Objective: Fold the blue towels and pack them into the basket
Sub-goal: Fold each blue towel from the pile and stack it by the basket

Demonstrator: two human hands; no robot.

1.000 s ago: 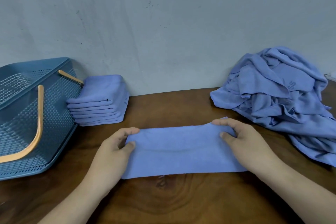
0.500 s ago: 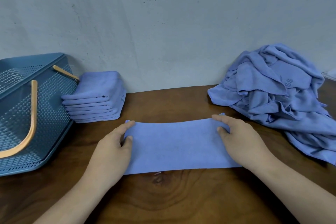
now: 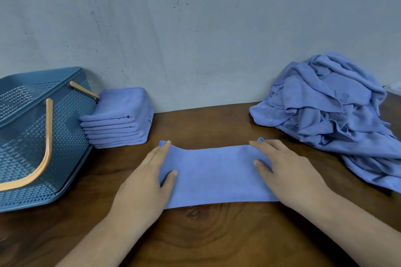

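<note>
- Left grip is laid flat on the left end of the towel strip. The fingers are straight and held together, pointed toward 1 o'clock, and the thumb is spread onto the cloth. Nothing is clasped.
- Right grip is pressed flat on the right end of the same strip. Its fingers are straight and pointed toward 11 o'clock, and the thumb is spread on the cloth. Nothing is clasped here either.
- A pale, scuffed wall is seen across the whole 12 o'clock half of the view.
- A dark wooden counter with a swirling grain is seen below the wall, and everything rests on it.
- A blue perforated basket is placed at 9 o'clock. One orange handle is dropped against its near side.
- A loose pile of unfolded blue towels is heaped at 2 o'clock against the wall, with one edge trailing toward 4 o'clock.
- A stack of folded blue towels is set at 10 o'clock, just beside the basket and outside it.
- The towel strip is spread flat on the counter between 5 and 7 o'clock, long side running left to right, well apart from the basket and near the pile.
- A small corner of cloth is seen poking up beyond each set of fingertips.
</note>
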